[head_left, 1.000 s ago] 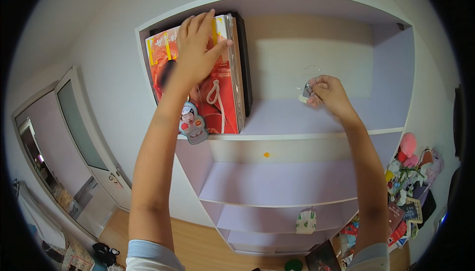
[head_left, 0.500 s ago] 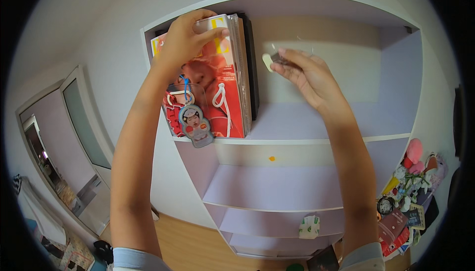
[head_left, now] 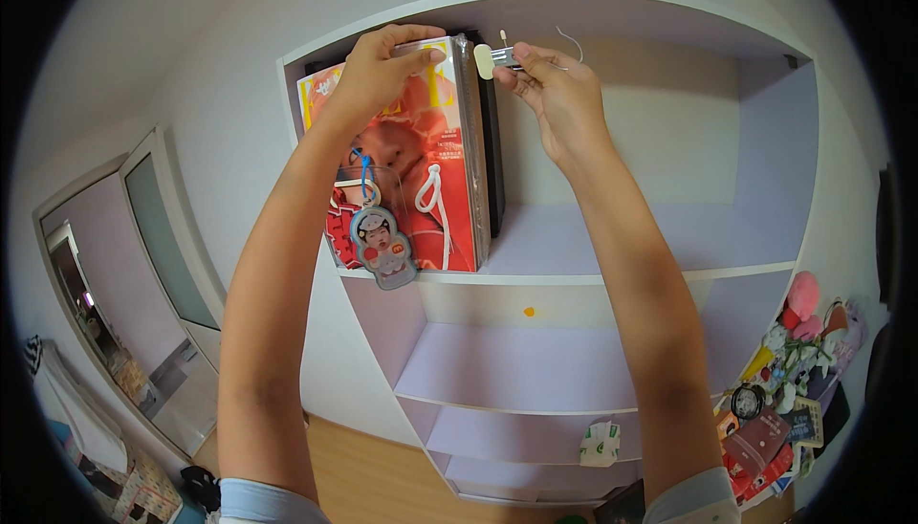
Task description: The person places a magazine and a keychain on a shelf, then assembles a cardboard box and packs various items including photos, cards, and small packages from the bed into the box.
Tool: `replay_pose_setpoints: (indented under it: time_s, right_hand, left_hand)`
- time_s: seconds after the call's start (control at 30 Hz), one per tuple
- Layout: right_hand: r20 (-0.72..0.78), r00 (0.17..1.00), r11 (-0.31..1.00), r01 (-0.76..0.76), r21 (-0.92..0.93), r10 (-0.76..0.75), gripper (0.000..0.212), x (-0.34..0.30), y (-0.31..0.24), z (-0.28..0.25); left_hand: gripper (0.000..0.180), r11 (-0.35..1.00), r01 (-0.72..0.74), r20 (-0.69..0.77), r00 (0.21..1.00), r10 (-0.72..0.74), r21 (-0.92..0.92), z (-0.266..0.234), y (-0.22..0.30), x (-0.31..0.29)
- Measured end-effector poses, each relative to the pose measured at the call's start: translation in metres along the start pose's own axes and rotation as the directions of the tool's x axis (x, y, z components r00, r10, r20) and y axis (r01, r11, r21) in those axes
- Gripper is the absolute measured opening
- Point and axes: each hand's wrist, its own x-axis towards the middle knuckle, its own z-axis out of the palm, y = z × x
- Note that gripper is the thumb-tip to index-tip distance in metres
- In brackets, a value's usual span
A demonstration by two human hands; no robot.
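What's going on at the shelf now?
A person's left hand rests over the top of a red magazine at the left end of the top shelf, thumb on its front. The right hand pinches a small silver item with a pale oval end beside the magazine's upper right corner; contact isn't clear. A charm hangs before the magazine's lower part.

A white wall [head_left: 220,75] is filling the upper left of the frame. At the left, a door [head_left: 170,242] with a frosted pane [head_left: 161,218] is standing open. A pale lilac bookcase [head_left: 660,127] is spanning the centre, soft light falling on its shelves [head_left: 516,361]. Wooden floor [head_left: 359,467] is showing at the bottom.
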Motion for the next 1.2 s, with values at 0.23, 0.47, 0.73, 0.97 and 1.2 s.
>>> replay_pose_setpoints:
  time_s: [0.23,0.47,0.73,0.97,1.2]
  right_hand:
    - [-0.062,0.998,0.998,-0.030,0.048,0.033,0.016,0.001,-0.005,0.005]
    - [-0.015,1.000,0.996,-0.006,0.093,0.007,0.009,-0.001,0.006,0.015]
    - [-0.046,0.998,0.989,-0.034,0.144,0.041,0.010,-0.002,0.020,0.030]
    - [-0.061,0.998,0.990,-0.001,0.142,0.010,0.010,0.007,0.029,0.032]
    - [-0.045,0.999,0.987,0.027,0.161,-0.020,0.013,0.013,0.036,0.037]
  left_hand:
    - [0.029,0.956,-0.277,-0.052,0.958,0.283,0.096,0.002,-0.017,0.004]
    - [0.025,0.992,-0.013,-0.031,0.999,0.009,-0.124,0.001,-0.008,0.000]
    - [0.025,0.978,0.109,0.032,0.994,-0.106,-0.178,-0.006,-0.004,0.003]
    - [0.024,0.976,0.084,0.004,0.996,-0.085,-0.200,0.002,-0.004,0.007]
    - [0.022,0.972,0.097,-0.018,0.995,-0.103,-0.216,0.001,-0.002,0.006]
